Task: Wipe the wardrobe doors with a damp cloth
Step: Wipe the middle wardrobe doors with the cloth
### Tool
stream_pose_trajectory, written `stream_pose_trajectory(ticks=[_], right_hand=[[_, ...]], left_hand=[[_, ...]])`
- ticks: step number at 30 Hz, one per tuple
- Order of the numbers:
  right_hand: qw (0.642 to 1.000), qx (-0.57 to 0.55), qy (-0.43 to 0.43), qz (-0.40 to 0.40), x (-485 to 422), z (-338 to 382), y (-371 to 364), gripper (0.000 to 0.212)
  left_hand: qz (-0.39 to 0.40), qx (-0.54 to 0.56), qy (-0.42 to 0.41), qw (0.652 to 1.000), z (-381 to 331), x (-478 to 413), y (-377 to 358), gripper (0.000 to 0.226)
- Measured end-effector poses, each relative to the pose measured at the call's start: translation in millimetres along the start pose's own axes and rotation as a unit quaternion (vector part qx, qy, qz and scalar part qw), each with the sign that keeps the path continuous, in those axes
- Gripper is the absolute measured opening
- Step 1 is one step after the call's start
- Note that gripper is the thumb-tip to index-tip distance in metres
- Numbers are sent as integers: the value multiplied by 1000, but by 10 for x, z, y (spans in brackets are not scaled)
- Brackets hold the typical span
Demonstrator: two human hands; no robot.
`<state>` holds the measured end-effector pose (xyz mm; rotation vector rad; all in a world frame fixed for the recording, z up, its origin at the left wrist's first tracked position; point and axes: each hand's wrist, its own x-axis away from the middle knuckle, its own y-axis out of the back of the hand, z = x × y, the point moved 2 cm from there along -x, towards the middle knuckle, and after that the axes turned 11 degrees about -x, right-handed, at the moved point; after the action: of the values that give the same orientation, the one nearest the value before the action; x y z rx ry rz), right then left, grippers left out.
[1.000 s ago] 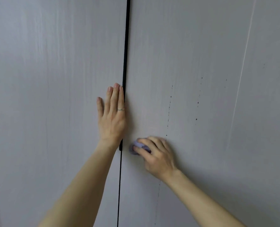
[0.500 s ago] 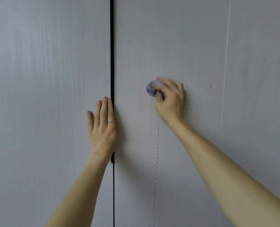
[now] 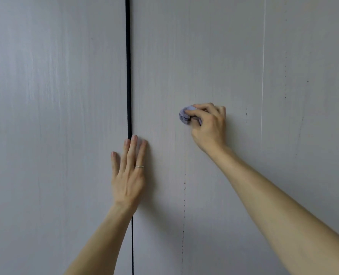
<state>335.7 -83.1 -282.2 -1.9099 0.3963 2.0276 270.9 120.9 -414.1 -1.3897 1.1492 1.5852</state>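
Note:
Two pale grey wardrobe doors fill the view, the left door (image 3: 55,135) and the right door (image 3: 184,56), split by a dark vertical gap (image 3: 128,66). My right hand (image 3: 209,126) grips a small bunched lilac cloth (image 3: 185,116) and holds it against the right door at mid height. My left hand (image 3: 129,171), a ring on one finger, lies flat with straight fingers over the gap, lower than the right hand. Most of the cloth is hidden under my fingers.
Lines of small dark specks run down the right door (image 3: 184,195) and further right (image 3: 246,114). A thin light vertical seam (image 3: 262,76) crosses the right side. Nothing else stands in front of the doors.
My right hand has carried the cloth from low beside the gap up and rightwards across the right door. My left hand stays flat at the gap, its fingers now lying across it.

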Motion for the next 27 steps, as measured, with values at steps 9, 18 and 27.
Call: stream_pose_trajectory(ticks=[9,18,27], right_hand=[[997,-12,70,36,1863,-185,71,38],[996,-1,83,27,928,-148,133,24],[998,13,47,-29,-346,-168,93,28]], left_hand=[[-35,0,41,999,-141,149,-242,59],[-26,-8,41,999,-152,216,-234,59],[-6,1,43,999,-164,154,-218,62]])
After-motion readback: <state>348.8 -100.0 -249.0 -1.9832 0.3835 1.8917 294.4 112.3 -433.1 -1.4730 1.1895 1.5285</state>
